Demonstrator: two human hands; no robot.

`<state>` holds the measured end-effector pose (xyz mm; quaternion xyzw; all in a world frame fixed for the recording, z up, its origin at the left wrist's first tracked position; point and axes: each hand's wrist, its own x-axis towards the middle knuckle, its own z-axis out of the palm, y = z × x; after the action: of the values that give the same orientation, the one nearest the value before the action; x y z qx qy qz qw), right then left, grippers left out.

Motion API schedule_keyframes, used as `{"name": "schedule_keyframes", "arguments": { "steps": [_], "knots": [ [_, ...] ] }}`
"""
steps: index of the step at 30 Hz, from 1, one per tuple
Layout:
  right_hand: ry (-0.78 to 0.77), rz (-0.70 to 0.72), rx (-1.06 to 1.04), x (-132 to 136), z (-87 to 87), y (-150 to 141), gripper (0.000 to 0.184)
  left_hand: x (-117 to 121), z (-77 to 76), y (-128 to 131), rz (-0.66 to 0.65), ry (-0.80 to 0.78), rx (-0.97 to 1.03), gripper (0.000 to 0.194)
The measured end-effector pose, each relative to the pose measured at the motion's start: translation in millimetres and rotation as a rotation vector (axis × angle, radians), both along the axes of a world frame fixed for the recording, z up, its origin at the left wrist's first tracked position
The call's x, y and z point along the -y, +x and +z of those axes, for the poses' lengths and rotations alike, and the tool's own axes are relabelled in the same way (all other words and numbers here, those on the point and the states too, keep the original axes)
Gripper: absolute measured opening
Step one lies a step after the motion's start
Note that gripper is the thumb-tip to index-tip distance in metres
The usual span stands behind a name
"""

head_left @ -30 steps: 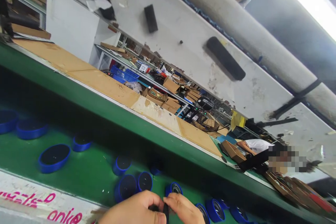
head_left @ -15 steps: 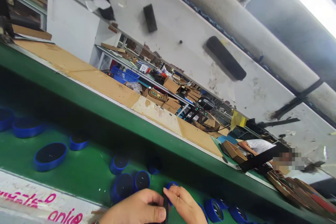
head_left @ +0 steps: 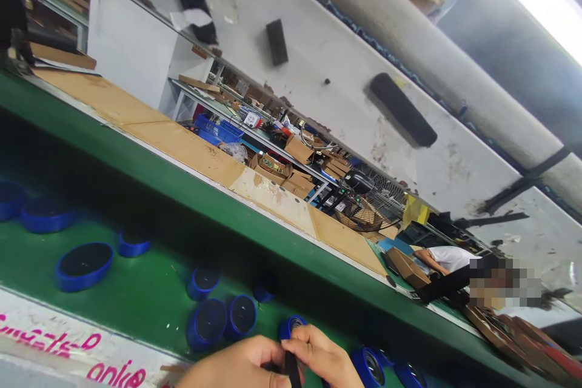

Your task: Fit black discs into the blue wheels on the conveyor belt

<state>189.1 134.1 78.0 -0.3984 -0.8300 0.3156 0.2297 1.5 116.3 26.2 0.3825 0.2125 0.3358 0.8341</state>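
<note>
My left hand (head_left: 239,365) and my right hand (head_left: 322,356) meet at the bottom edge of the view, pinching a small black piece (head_left: 292,370) between them. Its lower end is cut off by the frame. Just beyond my fingers stands a blue-rimmed wheel (head_left: 291,327), partly hidden by my right hand. Several similar wheels, such as one with a metal hub (head_left: 368,367), stand on the green bench top (head_left: 150,279). Others lie further left, including a wide blue disc (head_left: 84,267).
A white strip with pink lettering (head_left: 54,345) runs along the near bench edge. Cardboard (head_left: 182,151) lines the far edge. Beyond stand a shelf table with boxes (head_left: 295,150), a blue crate (head_left: 213,131), a fan (head_left: 373,197) and a person in a white shirt (head_left: 450,259).
The whole scene has shifted slightly as my head moved. My hands stay together on the black piece, and more of the blue wheel behind them shows.
</note>
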Motion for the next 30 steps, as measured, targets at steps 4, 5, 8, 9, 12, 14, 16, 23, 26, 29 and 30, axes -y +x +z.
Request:
{"name": "schedule_keyframes", "arguments": {
  "steps": [4,5,8,9,12,14,16,23,26,29,30],
  "knots": [
    [0.07,0.085,0.022,3.7,20.5,2.6,0.052,-0.4,-6.4,0.9,0.053,-0.023,0.004,0.061],
    [0.078,0.054,0.019,4.1,23.4,4.7,0.053,-0.6,-7.3,1.1,0.069,-0.014,-0.001,0.061],
    [0.077,-0.059,-0.045,-0.4,22.6,10.9,0.066,-1.0,-7.0,2.6,0.068,0.006,0.153,0.054],
    [0.068,-0.091,-0.081,-4.8,19.8,11.7,0.068,-1.1,-6.3,3.1,0.066,-0.01,0.249,0.052],
    [0.067,-0.237,-0.12,-25.9,8.8,6.2,0.059,-3.0,-5.5,2.0,0.104,-0.131,0.562,0.048],
    [0.111,-0.35,0.012,-42.9,0.5,-4.5,0.051,-6.4,-6.4,-3.4,0.203,-0.212,0.761,0.049],
    [0.172,-0.399,0.208,-57.9,-8.5,-18.8,0.05,-11.2,-6.7,-12.9,0.34,-0.248,0.905,0.048],
    [0.237,-0.33,0.405,-82.8,-33.9,-54.7,0.047,-19.4,0.5,-42.4,0.585,-0.209,0.937,0.044],
    [0.23,-0.313,0.436,-87.7,-38.2,-57.0,0.046,-18.9,1.2,-42.3,0.586,-0.207,0.929,0.043],
    [0.215,-0.299,0.458,-90.5,-39.8,-57.3,0.044,-19.3,0.8,-40.3,0.584,-0.223,0.916,0.043],
    [0.213,-0.294,0.461,-90.9,-39.9,-57.6,0.045,-19.5,0.7,-39.9,0.586,-0.229,0.914,0.042]
  ]
}}
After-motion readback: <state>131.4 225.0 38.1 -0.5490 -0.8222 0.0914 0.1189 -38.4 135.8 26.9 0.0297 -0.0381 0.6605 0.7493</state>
